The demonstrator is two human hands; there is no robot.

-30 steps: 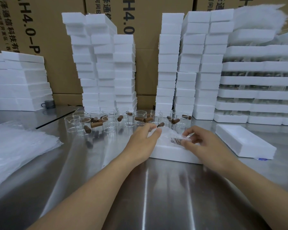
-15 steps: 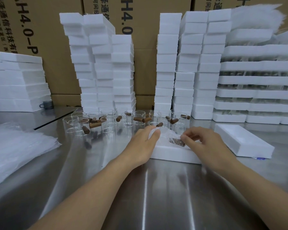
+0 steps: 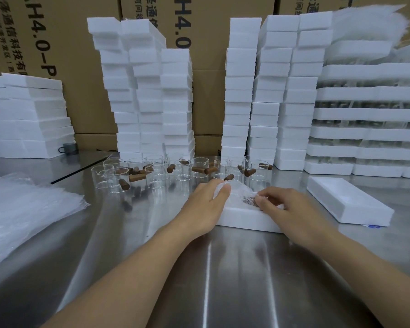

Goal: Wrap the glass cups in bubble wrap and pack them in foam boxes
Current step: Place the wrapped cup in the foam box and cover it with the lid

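Note:
A bubble-wrapped glass cup (image 3: 239, 191), its brown wooden handle showing through the wrap, lies in an open white foam box (image 3: 244, 218) on the steel table. My left hand (image 3: 207, 207) rests on the box's left edge, thumb pressing the wrap. My right hand (image 3: 287, 204) pinches the wrap at the handle end with curled fingertips. Behind them stand several unwrapped clear glass cups (image 3: 156, 171) with brown handles.
A foam lid (image 3: 348, 201) lies to the right of the box. A pile of bubble-wrap sheets (image 3: 21, 214) lies at the left. Tall foam box stacks (image 3: 149, 91) (image 3: 270, 91) stand behind, with cardboard cartons at the back. A grey mug (image 3: 69, 147) stands far left.
Both hands pressed the wrapped cup lower into the foam box; my right hand's fingers curled in closer to the handle end. The view shifted slightly.

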